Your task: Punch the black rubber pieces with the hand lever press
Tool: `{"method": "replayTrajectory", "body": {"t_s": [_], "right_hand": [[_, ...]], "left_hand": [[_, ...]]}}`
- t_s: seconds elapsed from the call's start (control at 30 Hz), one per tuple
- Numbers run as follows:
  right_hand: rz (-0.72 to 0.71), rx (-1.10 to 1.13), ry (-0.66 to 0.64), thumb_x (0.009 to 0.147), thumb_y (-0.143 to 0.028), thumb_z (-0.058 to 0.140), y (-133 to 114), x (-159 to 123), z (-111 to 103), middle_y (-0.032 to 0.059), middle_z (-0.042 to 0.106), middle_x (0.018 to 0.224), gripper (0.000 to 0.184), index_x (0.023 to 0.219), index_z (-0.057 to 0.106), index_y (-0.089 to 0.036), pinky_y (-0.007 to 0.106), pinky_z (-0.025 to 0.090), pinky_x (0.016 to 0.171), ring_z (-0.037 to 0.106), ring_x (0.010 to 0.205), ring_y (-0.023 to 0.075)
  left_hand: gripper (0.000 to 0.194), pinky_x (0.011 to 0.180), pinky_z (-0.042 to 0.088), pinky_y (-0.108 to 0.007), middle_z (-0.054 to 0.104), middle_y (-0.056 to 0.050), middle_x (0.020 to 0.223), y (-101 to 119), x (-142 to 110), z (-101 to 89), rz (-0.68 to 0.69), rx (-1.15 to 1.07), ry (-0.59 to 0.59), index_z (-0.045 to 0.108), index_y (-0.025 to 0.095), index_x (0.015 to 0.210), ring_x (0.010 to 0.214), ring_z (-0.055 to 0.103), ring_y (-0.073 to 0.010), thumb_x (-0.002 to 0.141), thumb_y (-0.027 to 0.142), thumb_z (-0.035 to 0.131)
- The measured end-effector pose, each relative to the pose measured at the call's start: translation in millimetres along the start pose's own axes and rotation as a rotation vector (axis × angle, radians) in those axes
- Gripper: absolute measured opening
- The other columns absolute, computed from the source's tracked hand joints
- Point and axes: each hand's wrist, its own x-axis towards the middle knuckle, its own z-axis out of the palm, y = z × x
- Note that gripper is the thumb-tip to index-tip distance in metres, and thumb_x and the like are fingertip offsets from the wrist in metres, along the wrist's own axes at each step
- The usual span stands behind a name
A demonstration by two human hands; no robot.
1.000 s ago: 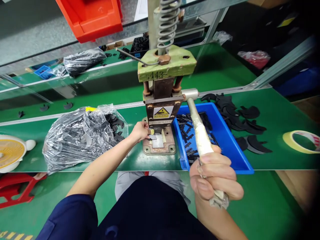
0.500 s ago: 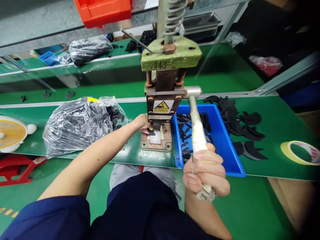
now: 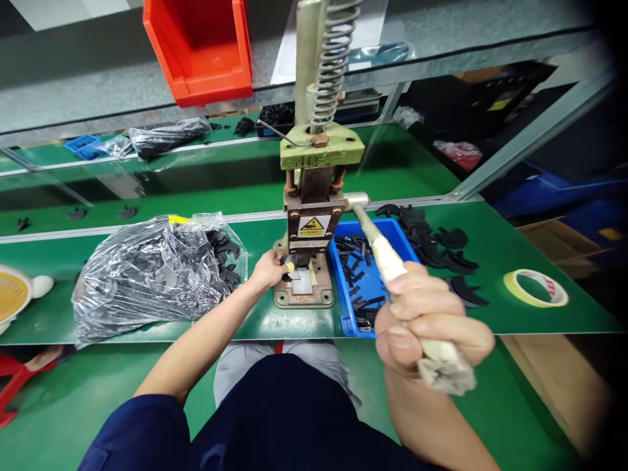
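Note:
A hand press [image 3: 314, 196] with a green top block and a spring stands on the green bench. My right hand [image 3: 426, 327] is wrapped round the press's cloth-bound lever [image 3: 387, 258], low near its end. My left hand [image 3: 267, 268] pinches a small black piece [image 3: 289, 270] on the metal base plate [image 3: 304, 288] under the ram. A blue tray [image 3: 387, 235] with several small black parts sits just right of the press.
A clear bag [image 3: 147, 275] of black parts lies left of the press. Loose black crescent pieces [image 3: 436, 245] and a roll of yellow tape [image 3: 534, 288] lie to the right. A red bin [image 3: 201, 49] hangs on the shelf above. A white fan [image 3: 14, 288] sits at far left.
The view has pulled back and tilted up. My right hand stays on the lever, which now sits lower and nearer me. My left hand remains at the base plate.

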Motion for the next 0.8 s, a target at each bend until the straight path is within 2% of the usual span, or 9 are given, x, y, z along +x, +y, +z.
{"method": "replayTrajectory", "body": {"t_s": [0.13, 0.27, 0.37, 0.43, 0.47, 0.5, 0.6, 0.67, 0.8], "right_hand": [[-0.176, 0.137, 0.1, 0.075, -0.019, 0.066, -2, 59, 18, -0.0008, 0.057, 0.081, 0.033, 0.106, 0.058, -0.025, 0.04, 0.052, 0.084, 0.058, 0.078, 0.0165], [-0.063, 0.084, 0.085, 0.078, -0.03, 0.067, 5, 84, 29, 0.0035, 0.06, 0.1, 0.047, 0.124, 0.054, -0.028, 0.042, 0.053, 0.091, 0.062, 0.098, 0.0208], [0.095, -0.009, 0.1, 0.079, -0.031, 0.066, 10, 51, 31, 0.0082, 0.054, 0.126, 0.059, 0.135, 0.045, -0.028, 0.052, 0.044, 0.108, 0.052, 0.126, 0.0261], [0.304, -0.122, 0.186, 0.079, -0.034, 0.067, 13, 10, 30, 0.0102, 0.047, 0.136, 0.055, 0.13, 0.048, -0.025, 0.053, 0.043, 0.11, 0.046, 0.133, 0.0271], [0.502, -0.139, 0.166, 0.081, -0.04, 0.065, 14, -12, 30, 0.0102, 0.05, 0.131, 0.046, 0.122, 0.053, -0.023, 0.052, 0.044, 0.108, 0.05, 0.128, 0.0261], [0.798, -0.096, -0.004, 0.083, -0.045, 0.062, 16, -31, 31, 0.0085, 0.055, 0.125, 0.038, 0.115, 0.057, -0.024, 0.049, 0.042, 0.11, 0.052, 0.123, 0.0231], [1.149, 0.053, -0.283, 0.082, -0.049, 0.063, 22, -70, 37, 0.0101, 0.068, 0.096, 0.034, 0.098, 0.065, -0.019, 0.043, 0.054, 0.089, 0.064, 0.093, 0.0216], [1.296, 0.222, -0.453, 0.082, -0.051, 0.062, 25, -76, 43, 0.0096, 0.069, 0.082, 0.036, 0.093, 0.066, -0.016, 0.036, 0.057, 0.07, 0.066, 0.078, 0.0197], [1.511, 0.584, -0.762, 0.081, -0.053, 0.062, 27, -69, 51, 0.0054, 0.062, 0.062, 0.041, 0.083, 0.065, -0.012, 0.026, 0.046, 0.047, 0.061, 0.056, 0.0154]], "left_hand": [[0.038, 0.053, 0.043, -0.019, 0.057, 0.005, 0.062, 6, -2, 6.2, -0.026, -0.177, -0.024, 0.051, 0.015, 0.077, 0.052, 0.052, -0.0068, 0.058, 0.009, 0.084], [0.04, 0.049, 0.043, -0.019, 0.058, 0.004, 0.063, 9, -9, 3.1, -0.075, -0.34, -0.014, 0.05, 0.015, 0.078, 0.049, 0.052, -0.0074, 0.057, 0.01, 0.083], [0.039, 0.049, 0.043, -0.019, 0.058, 0.005, 0.061, 6, -20, -10.1, -0.049, -0.409, -0.003, 0.052, 0.015, 0.079, 0.049, 0.052, -0.0077, 0.056, 0.016, 0.083], [0.04, 0.051, 0.043, -0.019, 0.058, 0.005, 0.061, 4, -31, -22.9, 0.01, -0.436, -0.039, 0.053, 0.015, 0.08, 0.05, 0.052, -0.0076, 0.054, 0.02, 0.084], [0.042, 0.052, 0.043, -0.019, 0.059, 0.005, 0.063, 4, -37, -29.7, 0.052, -0.443, -0.066, 0.054, 0.015, 0.08, 0.052, 0.053, -0.0075, 0.053, 0.021, 0.084], [0.043, 0.054, 0.044, -0.019, 0.06, 0.004, 0.065, 5, -44, -36.3, 0.095, -0.441, -0.102, 0.054, 0.015, 0.081, 0.055, 0.054, -0.0075, 0.052, 0.022, 0.085], [0.04, 0.061, 0.047, -0.021, 0.062, 0.002, 0.073, 13, -64, -53.2, 0.212, -0.364, -0.243, 0.056, 0.015, 0.083, 0.063, 0.057, -0.0093, 0.057, 0.026, 0.084], [0.034, 0.064, 0.047, -0.022, 0.062, 0.001, 0.077, 21, -76, -61.5, 0.285, -0.252, -0.321, 0.057, 0.015, 0.084, 0.067, 0.058, -0.0103, 0.063, 0.027, 0.08], [0.018, 0.068, 0.046, -0.023, 0.064, 0.0, 0.081, 35, -93, -73.7, 0.467, -0.023, -0.417, 0.061, 0.016, 0.087, 0.072, 0.057, -0.0117, 0.076, 0.025, 0.071]]}}
